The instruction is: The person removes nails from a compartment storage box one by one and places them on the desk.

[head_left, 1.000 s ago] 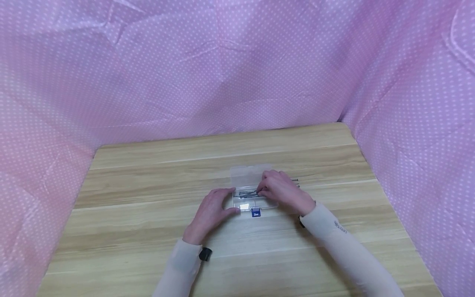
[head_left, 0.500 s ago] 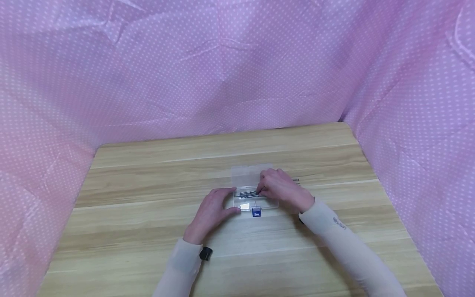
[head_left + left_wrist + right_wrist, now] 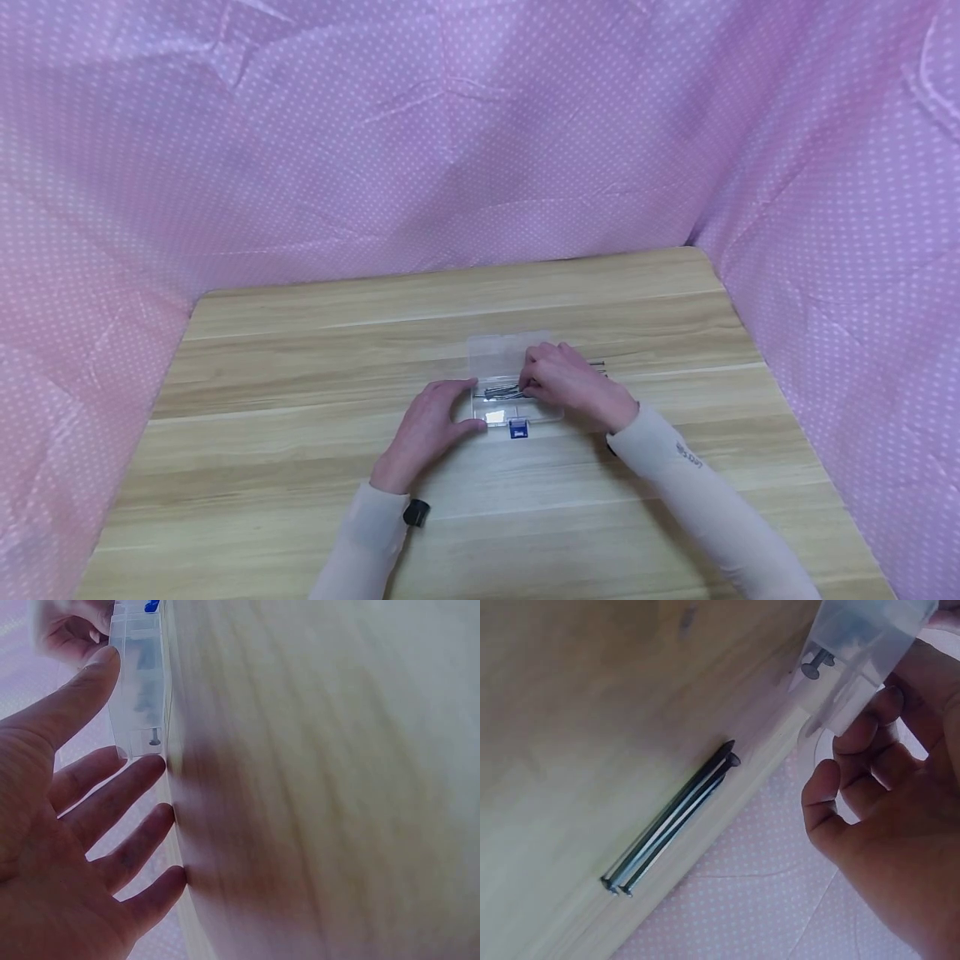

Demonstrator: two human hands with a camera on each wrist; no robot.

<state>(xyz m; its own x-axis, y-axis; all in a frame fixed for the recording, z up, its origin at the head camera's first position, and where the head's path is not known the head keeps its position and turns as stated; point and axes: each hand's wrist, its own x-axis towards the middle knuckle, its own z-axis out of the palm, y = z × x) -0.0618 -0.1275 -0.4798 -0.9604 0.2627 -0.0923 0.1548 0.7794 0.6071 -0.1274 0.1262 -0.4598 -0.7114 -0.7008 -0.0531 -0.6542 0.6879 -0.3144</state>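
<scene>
A clear plastic compartment box [image 3: 536, 412] stands with its lid [image 3: 495, 354] laid back and a blue latch [image 3: 518, 428] at the front. Long metal nails [image 3: 501, 392] lie in its rear compartment. My left hand [image 3: 427, 429] holds the box's left end, thumb at the front corner and fingertips at the rear. My right hand [image 3: 566, 379] reaches into the box from the right, fingers curled, pinching at the nails' right ends; its fingertips are mostly hidden. Two nail heads [image 3: 811, 671] show through the box wall in the right wrist view.
Several loose nails [image 3: 671, 817] lie side by side on the wooden table [image 3: 300, 375], just right of the box and partly behind my right hand in the head view. Pink dotted cloth [image 3: 450, 150] hangs around the table's back and sides.
The nails by my right fingertips have shifted slightly inside the box. My right hand has moved only a little, and my left hand stays at the box's left end.
</scene>
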